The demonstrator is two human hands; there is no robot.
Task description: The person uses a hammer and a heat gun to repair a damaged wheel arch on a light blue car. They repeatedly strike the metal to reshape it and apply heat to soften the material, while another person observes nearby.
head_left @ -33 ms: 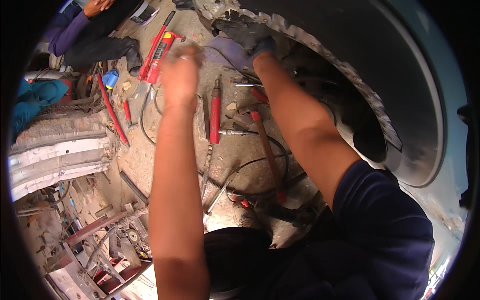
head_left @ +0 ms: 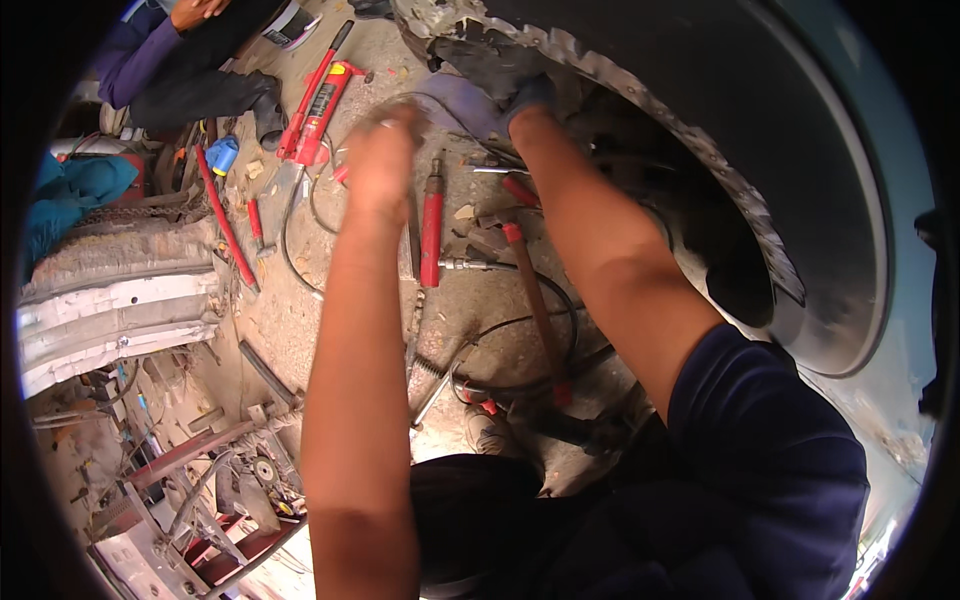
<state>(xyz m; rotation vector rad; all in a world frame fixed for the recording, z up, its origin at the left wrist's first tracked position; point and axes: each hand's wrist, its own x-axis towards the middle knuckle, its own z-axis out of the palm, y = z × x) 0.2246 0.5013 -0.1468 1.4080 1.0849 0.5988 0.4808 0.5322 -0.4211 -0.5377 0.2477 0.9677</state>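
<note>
My left hand (head_left: 382, 165) is raised over the floor, just right of the red hydraulic hand pump (head_left: 322, 110). It is smeared by motion but looks curled into a fist. A short red piece (head_left: 341, 173) shows beside it, and what it holds cannot be made out. My right hand (head_left: 530, 95), in what looks like a dark glove, reaches to the torn lower edge of the car's wheel arch (head_left: 640, 90). Its fingers are hidden in shadow against a crumpled dark part (head_left: 485, 65). Below the hands lies a red hydraulic ram (head_left: 431, 225) with a hose.
A hammer (head_left: 535, 310) lies near my feet, and a small red-handled hammer (head_left: 257, 225) and red bar (head_left: 228, 215) lie left. A battered bumper beam (head_left: 120, 300) and scrap metal (head_left: 220, 500) fill the left side. Another person's leg (head_left: 200, 108) is at the upper left.
My left hand has swung a little to the right, and a red piece has come into sight beside it. My right hand stays almost still at the wheel arch.
</note>
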